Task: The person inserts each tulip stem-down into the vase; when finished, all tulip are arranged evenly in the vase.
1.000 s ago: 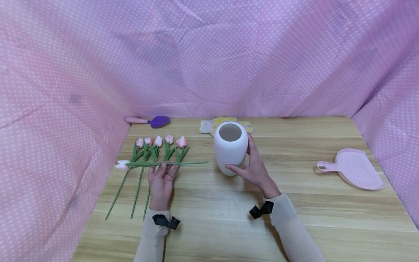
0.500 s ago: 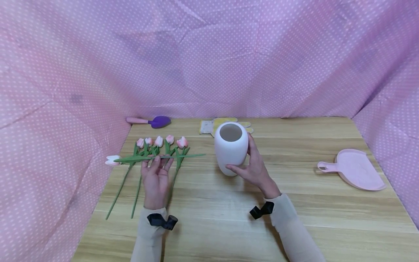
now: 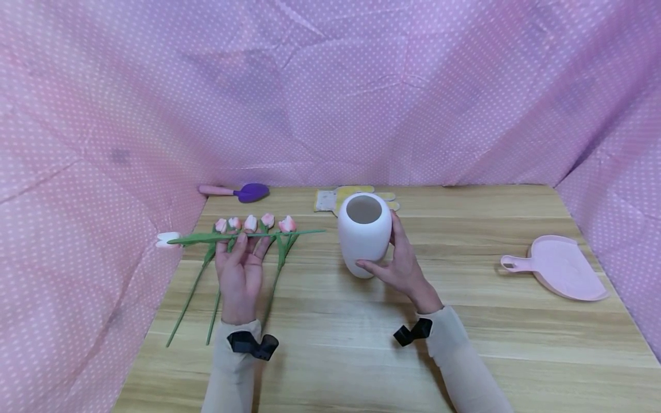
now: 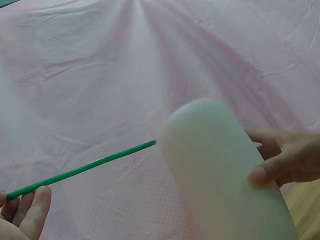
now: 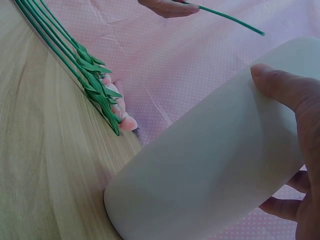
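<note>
Pinched by its stem in my left hand (image 3: 240, 281) is a white tulip (image 3: 167, 240), held level above several pink tulips (image 3: 287, 225) that lie on the table. Its bloom points left, and its bare green stem (image 4: 90, 165) reaches right towards the vase. The stem tip stays apart from the vase in the right wrist view. A white vase (image 3: 364, 246) stands upright on the wood, its mouth facing up. Around its right side my right hand (image 3: 400, 269) grips it, thumb in front and fingers behind.
A purple trowel with a pink handle (image 3: 217, 190) lies at the back left. Behind the vase is a yellow and white glove (image 3: 326, 199). A pink dustpan (image 3: 563, 267) lies on the right of the wooden table (image 3: 465, 355). Pink dotted cloth (image 3: 330, 103) surrounds the table.
My left hand has raised the white tulip off the table area and shifted it slightly left and away from me. My right hand and the vase have stayed put.
</note>
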Tool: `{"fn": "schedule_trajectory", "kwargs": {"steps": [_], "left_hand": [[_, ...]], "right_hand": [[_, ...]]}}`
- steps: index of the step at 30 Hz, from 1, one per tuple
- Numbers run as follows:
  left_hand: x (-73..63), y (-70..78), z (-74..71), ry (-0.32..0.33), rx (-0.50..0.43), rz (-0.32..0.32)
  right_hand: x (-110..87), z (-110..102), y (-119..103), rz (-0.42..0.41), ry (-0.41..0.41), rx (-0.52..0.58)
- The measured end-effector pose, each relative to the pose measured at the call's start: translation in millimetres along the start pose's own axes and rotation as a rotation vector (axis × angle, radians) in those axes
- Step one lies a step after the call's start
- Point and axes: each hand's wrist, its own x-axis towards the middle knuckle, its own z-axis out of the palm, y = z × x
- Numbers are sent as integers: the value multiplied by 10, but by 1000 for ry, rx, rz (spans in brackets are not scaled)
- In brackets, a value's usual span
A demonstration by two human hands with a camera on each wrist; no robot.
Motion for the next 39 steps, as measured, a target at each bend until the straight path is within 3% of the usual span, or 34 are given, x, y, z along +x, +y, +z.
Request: {"fn": "schedule_trajectory", "kwargs": {"steps": [14, 27, 34, 39], "left_hand": [[30, -59, 302, -64, -6, 19], [90, -166, 621, -222, 146, 46], [87, -255, 712, -242, 195, 70], [73, -317, 772, -286, 241, 48]], "right_hand": [[-13, 2, 10, -15, 3, 3], [-15, 8, -1, 2, -5, 2], [-15, 9, 5, 18, -17, 6], [-8, 2, -5, 7, -11, 11]]}}
